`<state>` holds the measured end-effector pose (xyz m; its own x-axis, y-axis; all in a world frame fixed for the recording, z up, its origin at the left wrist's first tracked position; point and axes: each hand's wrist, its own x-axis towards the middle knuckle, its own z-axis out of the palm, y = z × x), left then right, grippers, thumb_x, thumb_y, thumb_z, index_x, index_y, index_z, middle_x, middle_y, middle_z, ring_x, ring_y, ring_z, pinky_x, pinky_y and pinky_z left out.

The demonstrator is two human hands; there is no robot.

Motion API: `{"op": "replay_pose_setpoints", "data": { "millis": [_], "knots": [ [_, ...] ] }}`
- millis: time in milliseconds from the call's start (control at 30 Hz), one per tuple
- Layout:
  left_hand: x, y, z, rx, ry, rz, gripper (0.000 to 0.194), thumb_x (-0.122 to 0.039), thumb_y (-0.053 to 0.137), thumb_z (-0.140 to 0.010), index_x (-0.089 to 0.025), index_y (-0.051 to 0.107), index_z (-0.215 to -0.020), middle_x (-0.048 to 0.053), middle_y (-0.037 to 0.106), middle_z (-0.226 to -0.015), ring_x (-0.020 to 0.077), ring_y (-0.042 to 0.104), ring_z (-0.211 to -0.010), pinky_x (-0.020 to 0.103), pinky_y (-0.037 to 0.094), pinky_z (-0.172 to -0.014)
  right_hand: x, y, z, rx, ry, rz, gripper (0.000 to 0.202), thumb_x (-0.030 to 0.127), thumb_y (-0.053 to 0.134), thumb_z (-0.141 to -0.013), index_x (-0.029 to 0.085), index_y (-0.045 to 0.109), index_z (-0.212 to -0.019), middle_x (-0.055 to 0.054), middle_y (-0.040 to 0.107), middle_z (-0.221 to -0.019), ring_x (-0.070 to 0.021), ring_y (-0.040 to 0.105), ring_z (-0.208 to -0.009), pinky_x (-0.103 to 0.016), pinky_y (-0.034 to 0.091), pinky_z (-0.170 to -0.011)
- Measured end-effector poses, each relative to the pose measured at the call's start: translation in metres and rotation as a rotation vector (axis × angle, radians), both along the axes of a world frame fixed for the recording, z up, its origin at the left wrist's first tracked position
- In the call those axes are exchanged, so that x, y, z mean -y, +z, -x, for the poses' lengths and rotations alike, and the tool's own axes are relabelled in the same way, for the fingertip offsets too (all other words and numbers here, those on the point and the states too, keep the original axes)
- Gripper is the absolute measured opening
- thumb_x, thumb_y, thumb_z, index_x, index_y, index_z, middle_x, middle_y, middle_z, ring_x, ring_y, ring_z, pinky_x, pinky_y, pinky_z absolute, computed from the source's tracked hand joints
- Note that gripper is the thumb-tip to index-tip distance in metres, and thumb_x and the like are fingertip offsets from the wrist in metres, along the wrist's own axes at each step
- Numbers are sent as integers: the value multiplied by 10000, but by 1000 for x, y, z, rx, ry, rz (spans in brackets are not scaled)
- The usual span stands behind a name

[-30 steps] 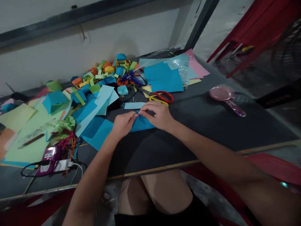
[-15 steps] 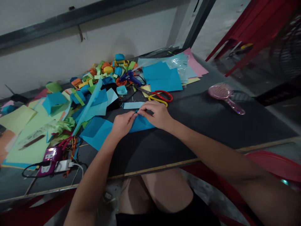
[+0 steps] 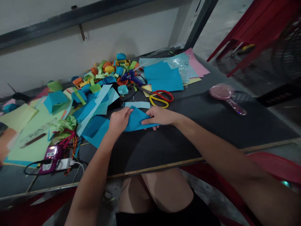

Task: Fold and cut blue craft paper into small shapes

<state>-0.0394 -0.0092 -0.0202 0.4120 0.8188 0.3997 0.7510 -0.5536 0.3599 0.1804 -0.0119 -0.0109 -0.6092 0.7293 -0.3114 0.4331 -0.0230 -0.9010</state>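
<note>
My left hand (image 3: pixel 119 120) and my right hand (image 3: pixel 160 116) both grip a blue paper sheet (image 3: pixel 137 119), lifted slightly off the dark table (image 3: pixel 199 125). The left hand pinches its left edge, the right hand holds its right side with fingers under it. A pale blue paper strip (image 3: pixel 137 104) lies just beyond the sheet. Red-handled scissors (image 3: pixel 163 95) and yellow-handled scissors (image 3: pixel 158 102) lie behind my right hand.
A heap of coloured folded paper pieces (image 3: pixel 105 73) and a blue glue gun (image 3: pixel 131 77) sit at the back. Blue sheets (image 3: pixel 163 77) lie back right, a pink hairbrush (image 3: pixel 225 95) to the right. Green paper (image 3: pixel 28 138) and a purple device (image 3: pixel 49 155) with cables lie left.
The blue sheet was pressed flat with fingertips meeting at its top edge; now both hands have spread apart and raised it, with the peak of the sheet showing between them.
</note>
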Motion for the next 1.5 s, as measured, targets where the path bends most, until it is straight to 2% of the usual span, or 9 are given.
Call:
{"op": "replay_pose_setpoints", "data": {
  "millis": [267, 600, 733, 867, 933, 1033, 1100, 1267, 1500],
  "knots": [
    [-6, 7, 9, 49, 9, -12, 391, -441, 393, -960, -198, 532, -686, 4, 457, -537, 158, 501, -518, 270, 271, -519, 0, 7, -9, 45, 77, 65, 369, 498, 697, -758, 149, 637, -652, -12, 682, -612, -17, 390, -332, -195, 271, -375],
    [-16, -1, 18, 110, 13, 1, 546, -630, 325, -912, -197, 633, -786, 24, 477, -514, 173, 463, -454, 285, 262, -487, -8, 9, -22, 20, 189, 165, 322, 450, 737, -720, 139, 680, -657, -16, 683, -616, -50, 532, -418, -180, 371, -401],
    [-15, -1, 24, 234, 215, -149, 536, -600, 318, -931, -191, 653, -1017, 102, 661, -808, 226, 629, -753, 305, 421, -662, -12, 4, -20, -47, -25, 99, 321, 449, 760, -697, 135, 728, -754, -46, 715, -662, -79, 577, -423, -190, 401, -393],
    [-9, 4, 18, 523, 398, -340, 542, -624, 385, -903, -170, 595, -1113, 173, 561, -1225, 265, 521, -1180, 391, 403, -967, -13, -2, -10, -252, -384, -113, 389, 507, 759, -694, 123, 705, -665, -107, 737, -765, -85, 582, -435, -210, 425, -405],
    [-3, 3, 5, 677, 391, -174, 537, -648, 485, -846, -176, 610, -1070, 155, 576, -1172, 261, 537, -1138, 394, 422, -948, -11, -5, -3, -355, -472, -182, 430, 543, 744, -700, 121, 690, -635, -119, 740, -808, -83, 580, -435, -211, 414, -396],
    [7, -7, -20, 978, 80, 475, 500, -644, 553, -804, -179, 664, -949, 98, 656, -950, 209, 622, -888, 339, 485, -785, -7, -10, 6, -438, -474, -206, 427, 547, 741, -704, 126, 689, -648, -81, 721, -703, -93, 584, -426, -206, 404, -384],
    [13, -14, -35, 1119, -100, 726, 425, -588, 663, -747, -168, 672, -803, 59, 646, -818, 172, 607, -786, 317, 484, -754, -4, -13, 11, -445, -413, -192, 404, 524, 754, -699, 129, 689, -642, -52, 691, -610, -105, 596, -431, -203, 413, -392],
    [17, -22, -43, 1241, -35, 693, 350, -460, 758, -701, -162, 611, -589, -19, 558, -596, 95, 502, -615, 258, 426, -675, 1, -15, 17, -393, -286, -138, 371, 487, 753, -713, 125, 706, -646, -54, 703, -622, -107, 613, -452, -197, 430, -412],
    [-5, -14, -15, 1360, 128, 556, 338, -456, 786, -659, -171, 623, -580, -29, 530, -584, 93, 510, -614, 256, 453, -676, 3, -11, 16, -312, -289, -112, 361, 479, 723, -745, 119, 747, -763, -77, 733, -696, -107, 625, -483, -209, 456, -443]
  ]
}}
